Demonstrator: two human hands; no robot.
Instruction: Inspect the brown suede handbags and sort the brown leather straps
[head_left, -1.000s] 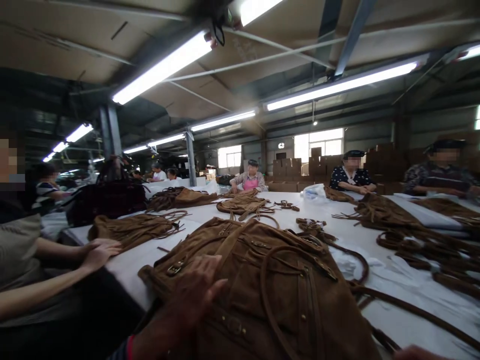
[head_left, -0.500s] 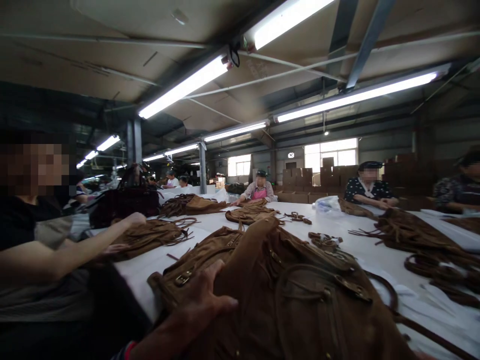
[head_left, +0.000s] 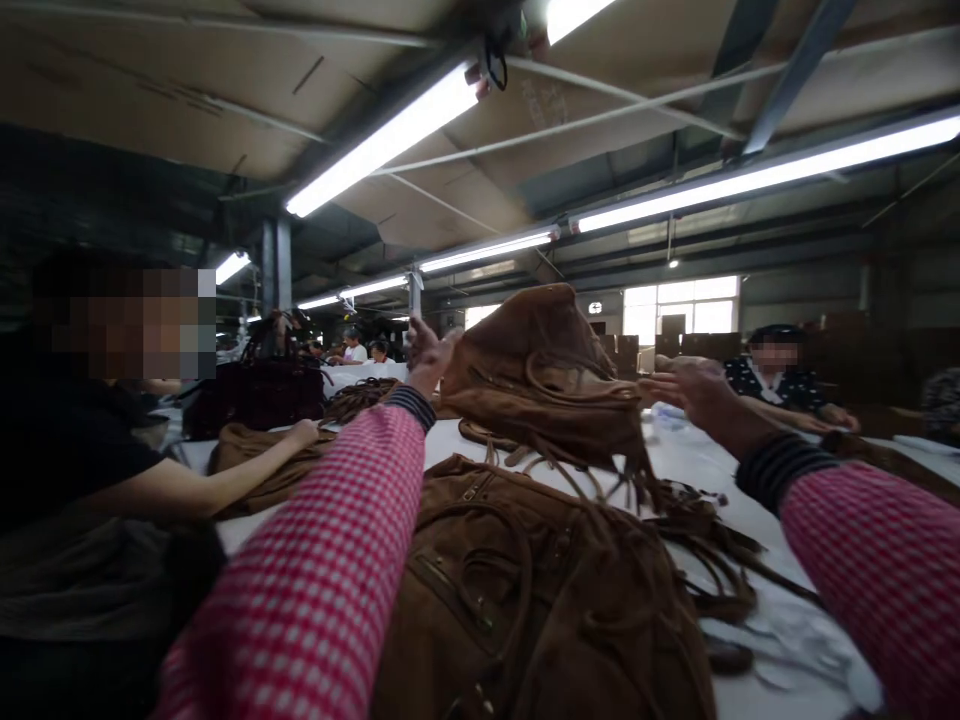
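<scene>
A brown bag [head_left: 536,375] with thin straps hanging from it is up above the table, between my two hands. At its left edge is my left hand [head_left: 431,357], fingers raised and apart. My right hand [head_left: 686,390] is by the bag's right edge with its fingers stretched out towards it; whether the fingertips touch is too blurred to tell. Below, nearer to me, a larger brown bag [head_left: 480,560] with handles, buckles and zips lies on the white table [head_left: 739,520].
On the left, a person's hand [head_left: 304,433] rests on another brown bag [head_left: 251,465], with a dark bag [head_left: 255,400] behind. Loose brown straps [head_left: 712,570] and clear plastic [head_left: 810,640] lie on the right. A person in a dotted top [head_left: 799,390] is across the table.
The raised brown bag now hangs in the air ahead, away from the larger one. My left hand has moved up and forward, and my right arm has come into view. The view has shifted slightly.
</scene>
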